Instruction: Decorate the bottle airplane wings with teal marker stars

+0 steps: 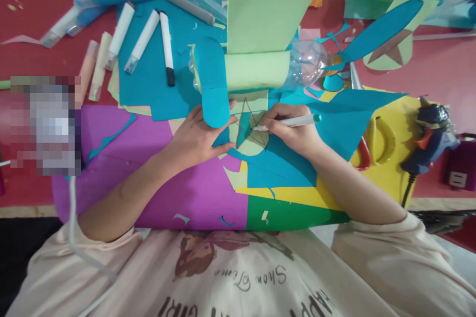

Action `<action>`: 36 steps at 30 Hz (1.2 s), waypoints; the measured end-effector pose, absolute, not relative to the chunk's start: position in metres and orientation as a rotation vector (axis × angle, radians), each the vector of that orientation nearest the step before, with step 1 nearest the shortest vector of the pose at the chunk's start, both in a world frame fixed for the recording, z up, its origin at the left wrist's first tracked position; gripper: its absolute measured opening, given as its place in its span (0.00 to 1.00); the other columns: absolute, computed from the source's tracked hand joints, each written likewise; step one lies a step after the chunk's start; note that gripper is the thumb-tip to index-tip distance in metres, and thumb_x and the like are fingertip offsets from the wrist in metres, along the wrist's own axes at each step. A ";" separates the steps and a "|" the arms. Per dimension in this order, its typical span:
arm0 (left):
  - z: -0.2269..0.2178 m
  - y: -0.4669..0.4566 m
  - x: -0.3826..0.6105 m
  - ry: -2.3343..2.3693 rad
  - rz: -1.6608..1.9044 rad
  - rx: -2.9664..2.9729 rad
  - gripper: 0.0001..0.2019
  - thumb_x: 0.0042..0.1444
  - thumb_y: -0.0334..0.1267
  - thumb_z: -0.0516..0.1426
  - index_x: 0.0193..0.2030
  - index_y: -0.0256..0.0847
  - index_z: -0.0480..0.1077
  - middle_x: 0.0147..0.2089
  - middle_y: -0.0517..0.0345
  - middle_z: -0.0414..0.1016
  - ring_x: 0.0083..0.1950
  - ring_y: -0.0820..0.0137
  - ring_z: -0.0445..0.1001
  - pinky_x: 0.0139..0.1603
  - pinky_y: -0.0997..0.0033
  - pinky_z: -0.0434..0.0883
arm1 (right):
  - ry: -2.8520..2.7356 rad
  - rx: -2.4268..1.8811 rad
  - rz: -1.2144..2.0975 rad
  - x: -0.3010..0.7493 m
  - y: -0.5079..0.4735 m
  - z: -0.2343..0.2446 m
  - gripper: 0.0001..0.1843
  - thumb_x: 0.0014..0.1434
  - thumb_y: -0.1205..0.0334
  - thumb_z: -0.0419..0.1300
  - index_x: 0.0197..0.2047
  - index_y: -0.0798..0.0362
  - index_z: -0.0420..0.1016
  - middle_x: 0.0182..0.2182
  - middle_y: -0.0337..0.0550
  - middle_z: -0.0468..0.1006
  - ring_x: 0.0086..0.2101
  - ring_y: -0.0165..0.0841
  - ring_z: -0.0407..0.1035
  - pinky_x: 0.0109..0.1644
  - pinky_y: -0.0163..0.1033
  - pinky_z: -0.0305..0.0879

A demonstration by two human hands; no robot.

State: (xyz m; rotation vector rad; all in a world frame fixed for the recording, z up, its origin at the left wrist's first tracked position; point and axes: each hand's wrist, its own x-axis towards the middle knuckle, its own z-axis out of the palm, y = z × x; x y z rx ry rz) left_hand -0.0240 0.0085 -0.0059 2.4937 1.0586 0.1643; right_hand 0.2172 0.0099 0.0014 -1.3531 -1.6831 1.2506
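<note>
In my right hand (pixel 292 126) is a white marker (pixel 297 121) with a green end, its tip on a pale green paper wing (pixel 260 144). A star (pixel 244 124) is outlined there, and its left part is coloured green. My left hand (pixel 204 136) rests with fingers spread at the wing's left edge, holding nothing. The wing joins a model plane made of a clear plastic bottle (pixel 307 63) wrapped in pale green paper. A blue paper strip with rounded ends (pixel 215 84) forms its tail and overlaps my left fingers. A blue propeller blade (pixel 383 29) stands at the bottle's neck.
Several markers (pixel 143 39) lie at upper left on blue paper sheets (pixel 178 79). To the right are scissors (pixel 383 141) with yellow and red handles and a glue gun (pixel 427 146). Paper scraps (pixel 235 177) dot the purple sheet (pixel 201 193). A white cable (pixel 74 223) runs down at left.
</note>
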 end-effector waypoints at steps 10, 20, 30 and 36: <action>-0.008 0.008 -0.025 1.043 0.189 2.524 0.22 0.65 0.45 0.57 0.63 0.38 0.67 0.73 0.42 0.57 0.71 0.47 0.60 0.68 0.42 0.60 | -1.513 -1.289 1.256 0.218 0.011 -0.002 0.09 0.51 0.63 0.58 0.21 0.52 0.70 0.17 0.36 0.71 0.19 0.26 0.61 0.23 0.34 0.56; -0.007 0.008 -0.025 1.037 0.193 2.543 0.23 0.66 0.46 0.56 0.63 0.37 0.67 0.72 0.41 0.57 0.71 0.47 0.60 0.68 0.42 0.61 | -1.634 -1.320 1.196 0.219 0.010 -0.002 0.10 0.57 0.59 0.60 0.26 0.53 0.72 0.21 0.37 0.74 0.22 0.27 0.65 0.26 0.35 0.59; -0.009 0.008 -0.026 1.038 0.184 2.534 0.23 0.65 0.45 0.57 0.64 0.38 0.66 0.73 0.42 0.56 0.72 0.47 0.59 0.68 0.42 0.60 | -1.638 -1.368 1.246 0.216 0.011 0.002 0.07 0.50 0.63 0.57 0.22 0.53 0.70 0.17 0.36 0.69 0.20 0.26 0.60 0.23 0.34 0.54; -0.009 0.008 -0.025 1.034 0.196 2.565 0.23 0.65 0.45 0.57 0.63 0.37 0.66 0.72 0.42 0.57 0.71 0.48 0.60 0.68 0.43 0.61 | -1.613 -1.329 1.284 0.216 0.013 0.006 0.08 0.47 0.63 0.56 0.19 0.52 0.71 0.16 0.36 0.70 0.20 0.25 0.59 0.23 0.33 0.54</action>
